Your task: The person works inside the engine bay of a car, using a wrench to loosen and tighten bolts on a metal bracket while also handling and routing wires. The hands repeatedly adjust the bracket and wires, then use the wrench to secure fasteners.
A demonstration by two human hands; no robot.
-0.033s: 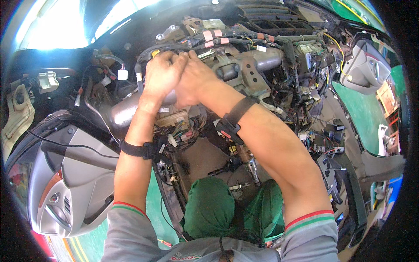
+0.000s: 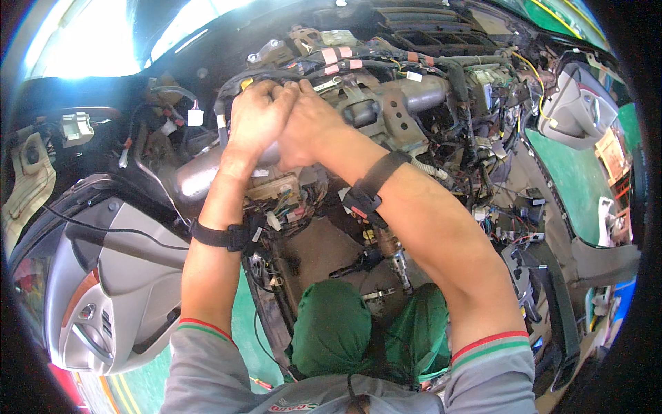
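The metal tube (image 2: 196,181) slants up to the right. Over it, left hand (image 2: 259,116) and right hand (image 2: 307,128) touch; whether either grip holds anything, I cannot tell.

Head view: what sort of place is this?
Stripped car interior, likely in a workshop: bare metal dashboard beam, exposed wiring with pink tape, and an open door with green floor outside.

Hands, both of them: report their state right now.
Left hand: fingers bent; whether it holds anything is hidden.
Right hand: overlapping the left in view, fingers mostly hidden; open or closed cannot be told.
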